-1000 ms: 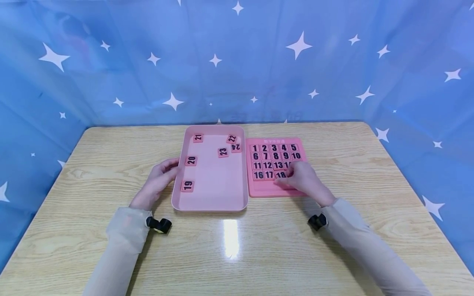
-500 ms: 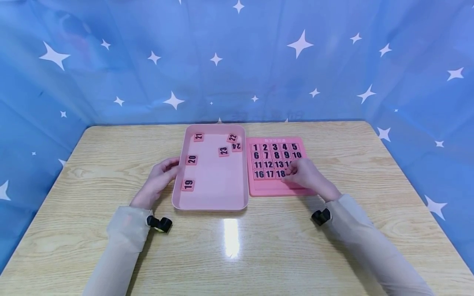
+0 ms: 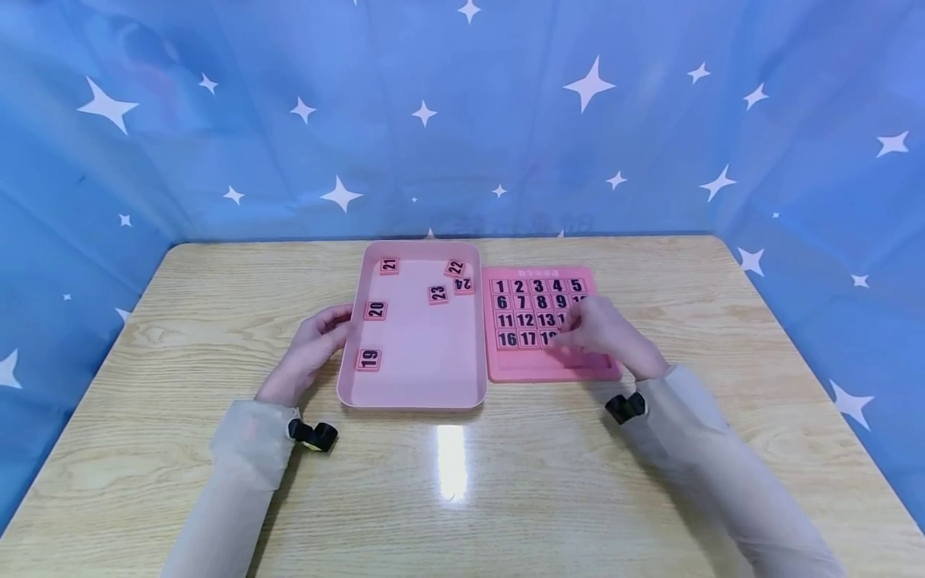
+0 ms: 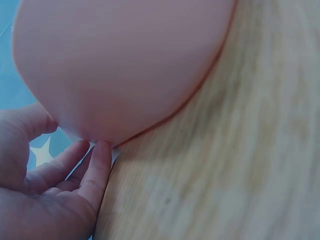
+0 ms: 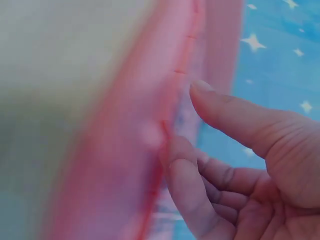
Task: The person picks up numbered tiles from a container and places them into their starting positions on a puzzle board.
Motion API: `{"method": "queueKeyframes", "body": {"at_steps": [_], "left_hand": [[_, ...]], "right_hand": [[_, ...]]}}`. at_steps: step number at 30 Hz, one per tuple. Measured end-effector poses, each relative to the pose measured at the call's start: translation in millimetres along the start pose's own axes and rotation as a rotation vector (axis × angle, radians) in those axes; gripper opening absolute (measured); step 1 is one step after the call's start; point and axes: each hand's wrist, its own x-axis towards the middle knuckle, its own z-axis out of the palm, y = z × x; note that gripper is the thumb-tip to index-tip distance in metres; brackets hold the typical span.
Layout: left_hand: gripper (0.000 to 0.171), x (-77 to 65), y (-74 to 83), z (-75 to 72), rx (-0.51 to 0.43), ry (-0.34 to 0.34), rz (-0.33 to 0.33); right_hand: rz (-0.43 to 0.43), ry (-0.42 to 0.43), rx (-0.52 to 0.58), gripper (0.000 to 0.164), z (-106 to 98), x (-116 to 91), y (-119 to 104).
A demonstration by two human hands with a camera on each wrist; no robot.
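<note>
In the head view my left hand (image 3: pixel 312 353) rests against the left side of a pink tray (image 3: pixel 419 377). Up close in the left wrist view, its loosely bent fingertips touch the tray's outer wall (image 4: pixel 135 65). My right hand (image 3: pixel 607 333) is over the right part of a pink number board (image 3: pixel 523 369), fingertips right beside the tile marked 18 (image 3: pixel 547 339). Thumb and forefinger stand apart in the right wrist view, the forefinger at the edge of the tile row (image 5: pixel 170 100). Tiles 1 to 9, 11 to 13, 16 and 17 show in rows; the hand hides some others.
Loose tiles lie in the tray: 19 (image 3: pixel 368 359), 20 (image 3: pixel 376 310) and 21 (image 3: pixel 389 266) along the left, 22 (image 3: pixel 455 267), 23 (image 3: pixel 438 294) and 24 (image 3: pixel 463 285) toward the upper right. Behind the wooden table (image 3: pixel 448 530) hangs a blue star-patterned cloth (image 3: pixel 462 120).
Tile 18, slightly crooked a second ago, now sits straight in its row. My right hand has shifted a little right and its fingers have come off the tile. My left hand stays put.
</note>
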Motion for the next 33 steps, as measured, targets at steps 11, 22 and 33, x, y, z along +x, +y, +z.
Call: {"method": "queueKeyframes", "body": {"at_steps": [11, 22, 33], "left_hand": [[0.045, 2.4, -1.7, 0.7, -0.004, 0.000, 0.008], [0.046, 1.3, -2.3, 0.5, -0.016, 0.003, 0.014], [0.046, 0.6, -2.4, -1.2, -0.028, -0.018, 0.020]], "right_hand": [[-0.214, 0.028, 0.108, 0.016, -4.0, 22.4, -91.4], [-0.402, -0.092, 0.242, 0.022, 51.1, 59.9, -165.9], [-0.326, -0.237, 0.295, 0.023, 97.2, 87.9, -181.6]]}}
